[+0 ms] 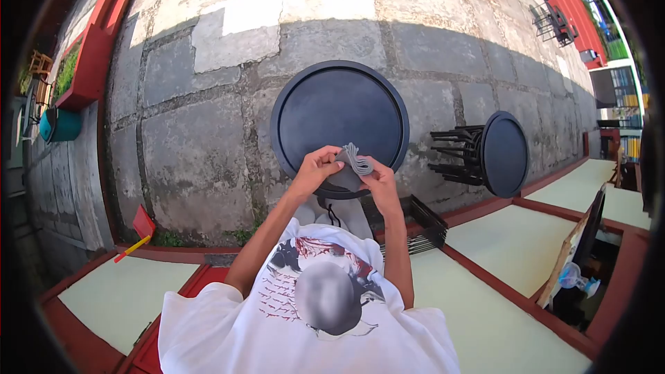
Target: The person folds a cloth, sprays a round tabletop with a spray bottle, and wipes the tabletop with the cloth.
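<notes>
A grey cloth (pixel 348 169), gathered in folds at its top, is held between both hands above the near edge of a round dark table (pixel 339 107). My left hand (pixel 320 169) pinches the cloth's left side with thumb and fingers. On the other side, my right hand (pixel 377 177) grips the folded right edge. The cloth's lower part hangs down in front of the table's rim.
A smaller round dark table (pixel 506 154) stands at the right beside stacked black chairs (pixel 457 155). A red dustpan (pixel 143 222) with a yellow handle lies at the lower left. A teal bin (pixel 60 125) is at the far left.
</notes>
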`<state>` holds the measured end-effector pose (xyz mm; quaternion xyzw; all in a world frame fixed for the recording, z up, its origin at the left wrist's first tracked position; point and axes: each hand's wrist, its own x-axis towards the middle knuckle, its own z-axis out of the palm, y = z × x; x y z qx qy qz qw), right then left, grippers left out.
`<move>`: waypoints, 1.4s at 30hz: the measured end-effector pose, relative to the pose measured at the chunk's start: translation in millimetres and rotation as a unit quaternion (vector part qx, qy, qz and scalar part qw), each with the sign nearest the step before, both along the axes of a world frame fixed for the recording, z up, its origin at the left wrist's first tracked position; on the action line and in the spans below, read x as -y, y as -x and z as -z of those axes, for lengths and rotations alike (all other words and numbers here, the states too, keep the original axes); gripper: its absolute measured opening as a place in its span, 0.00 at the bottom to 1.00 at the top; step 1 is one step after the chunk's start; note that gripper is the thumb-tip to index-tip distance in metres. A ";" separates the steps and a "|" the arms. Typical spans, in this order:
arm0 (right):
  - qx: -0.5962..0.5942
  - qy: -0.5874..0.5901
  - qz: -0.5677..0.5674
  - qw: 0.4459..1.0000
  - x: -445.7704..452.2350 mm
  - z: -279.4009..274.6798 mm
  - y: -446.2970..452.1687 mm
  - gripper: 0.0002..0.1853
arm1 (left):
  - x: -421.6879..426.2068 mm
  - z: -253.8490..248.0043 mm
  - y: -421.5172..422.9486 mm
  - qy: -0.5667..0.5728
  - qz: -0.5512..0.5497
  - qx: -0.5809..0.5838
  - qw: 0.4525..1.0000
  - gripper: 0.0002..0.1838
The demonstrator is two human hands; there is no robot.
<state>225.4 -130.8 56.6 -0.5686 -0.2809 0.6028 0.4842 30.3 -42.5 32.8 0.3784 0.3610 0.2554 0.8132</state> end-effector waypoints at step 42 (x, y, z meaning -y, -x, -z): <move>-0.134 0.140 0.049 0.980 219.0 14.2 -218.4 0.14 | 152.2 6.4 -320.4 -0.798 0.392 -0.021 0.457 0.15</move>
